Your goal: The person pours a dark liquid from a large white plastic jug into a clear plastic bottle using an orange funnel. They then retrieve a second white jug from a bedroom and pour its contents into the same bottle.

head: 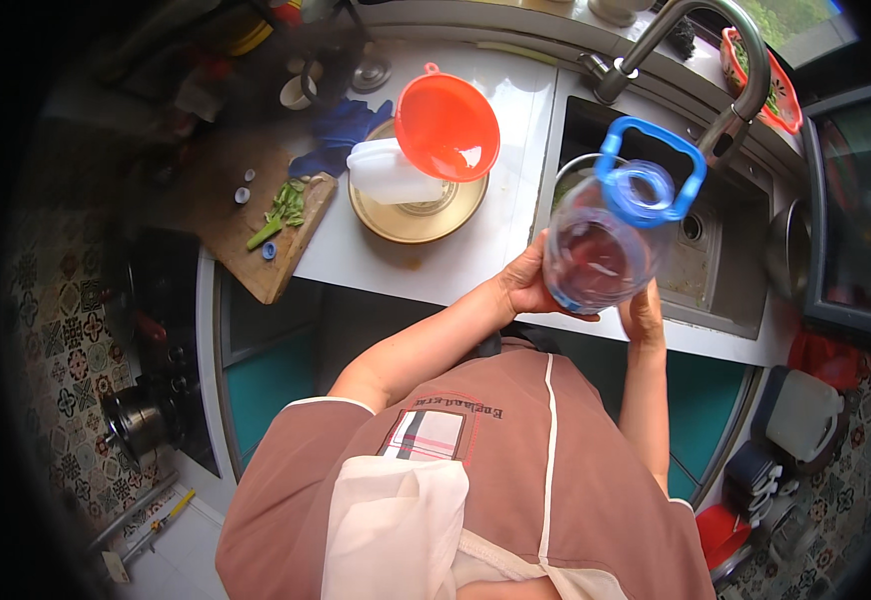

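Observation:
My left hand [531, 279] grips the lower left side of a clear plastic jug [600, 255] with a blue carrying handle. The jug is tilted, its uncapped mouth towards the sink, and reddish colour shows through it. At its lower right side is my right hand [642, 309], fingers partly hidden behind the jug and blurred. Left of the jug, a red plastic funnel [447, 127] rests against a white translucent plastic container [390, 174] lying on a round tan lid or plate [413, 231].
A wooden cutting board [285, 274] holds cut greens [287, 204] and small caps. Blue gloves [345, 131] lie behind it. The metal sink [735, 255] and curved faucet [754, 82] are at the right, near an open window [863, 217]. A red basket [784, 94] stands on the sill.

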### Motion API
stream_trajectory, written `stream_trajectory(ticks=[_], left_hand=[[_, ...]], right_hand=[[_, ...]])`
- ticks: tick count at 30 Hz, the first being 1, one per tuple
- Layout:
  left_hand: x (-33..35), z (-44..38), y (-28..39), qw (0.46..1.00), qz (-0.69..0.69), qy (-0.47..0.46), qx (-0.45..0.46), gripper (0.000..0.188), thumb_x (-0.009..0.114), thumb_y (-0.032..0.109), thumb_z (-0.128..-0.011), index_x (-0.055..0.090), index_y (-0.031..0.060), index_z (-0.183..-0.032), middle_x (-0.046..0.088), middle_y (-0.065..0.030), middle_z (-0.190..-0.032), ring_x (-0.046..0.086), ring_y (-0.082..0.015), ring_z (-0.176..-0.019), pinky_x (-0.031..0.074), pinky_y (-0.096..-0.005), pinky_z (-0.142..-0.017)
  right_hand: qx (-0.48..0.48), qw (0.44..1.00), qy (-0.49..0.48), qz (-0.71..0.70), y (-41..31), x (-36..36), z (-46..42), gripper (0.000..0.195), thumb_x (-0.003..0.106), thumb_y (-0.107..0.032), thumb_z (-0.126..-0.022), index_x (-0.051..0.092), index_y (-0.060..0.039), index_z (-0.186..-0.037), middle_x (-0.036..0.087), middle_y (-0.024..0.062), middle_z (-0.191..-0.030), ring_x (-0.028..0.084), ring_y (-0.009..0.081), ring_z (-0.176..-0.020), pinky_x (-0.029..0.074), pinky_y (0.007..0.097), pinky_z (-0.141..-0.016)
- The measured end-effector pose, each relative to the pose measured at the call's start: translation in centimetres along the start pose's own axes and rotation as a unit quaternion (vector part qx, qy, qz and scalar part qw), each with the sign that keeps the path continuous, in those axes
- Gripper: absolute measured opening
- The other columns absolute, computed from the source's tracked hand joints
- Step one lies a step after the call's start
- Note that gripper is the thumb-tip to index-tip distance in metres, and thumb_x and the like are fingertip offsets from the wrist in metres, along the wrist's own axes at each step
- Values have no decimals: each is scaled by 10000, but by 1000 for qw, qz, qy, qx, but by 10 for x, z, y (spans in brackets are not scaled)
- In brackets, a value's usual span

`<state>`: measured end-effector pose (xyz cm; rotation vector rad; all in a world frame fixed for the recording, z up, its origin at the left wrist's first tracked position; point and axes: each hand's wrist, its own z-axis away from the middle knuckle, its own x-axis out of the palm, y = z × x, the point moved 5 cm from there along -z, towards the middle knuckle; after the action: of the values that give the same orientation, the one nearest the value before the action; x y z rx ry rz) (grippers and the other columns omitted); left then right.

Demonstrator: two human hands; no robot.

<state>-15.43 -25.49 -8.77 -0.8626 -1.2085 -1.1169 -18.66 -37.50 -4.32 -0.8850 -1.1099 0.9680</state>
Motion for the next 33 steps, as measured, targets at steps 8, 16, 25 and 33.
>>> stream_trajectory(ticks=[8, 16, 25, 33], left_hand=[[-29, 4, 27, 851, -367, 266, 267, 493, 356, 474, -964, 533, 67, -1178, 586, -74, -1033, 520, -154, -1020, 408, -297, -901], [-14, 1, 37, 834, -366, 275, 307, 473, 400, 416, -967, 618, 1, -1028, 567, -126, -1050, 518, -192, -1015, 389, -310, -915], [47, 61, 50, 536, -691, 285, 394, 250, 526, 183, -893, 561, 37, -1093, 543, -167, -1117, 514, -318, -1085, 407, -382, -918], [103, 198, 158, 42, -833, 429, 346, 465, 701, 189, -744, 514, 16, -1133, 526, -139, -1161, 443, -325, -1145, 353, -412, -965]], right_hand=[[91, 916, -11, -391, 57, 1, 4, 778, 756, -420, -675, 429, -151, -1328, 467, 35, -1337, 426, 262, -1239, 322, 498, -1055], [109, 850, -2, -516, 76, 1, -2, 575, 540, -456, -839, 432, -160, -1320, 396, 102, -1394, 297, 360, -1317, 111, 658, -1060], [112, 848, 19, -517, 67, 2, -7, 701, 665, -462, -735, 427, -137, -1309, 437, 100, -1350, 424, 323, -1228, 350, 592, -969], [83, 929, 54, -356, 12, -4, -47, 630, 597, -500, -790, 469, -132, -1286, 487, 115, -1302, 461, 313, -1205, 380, 555, -985]])
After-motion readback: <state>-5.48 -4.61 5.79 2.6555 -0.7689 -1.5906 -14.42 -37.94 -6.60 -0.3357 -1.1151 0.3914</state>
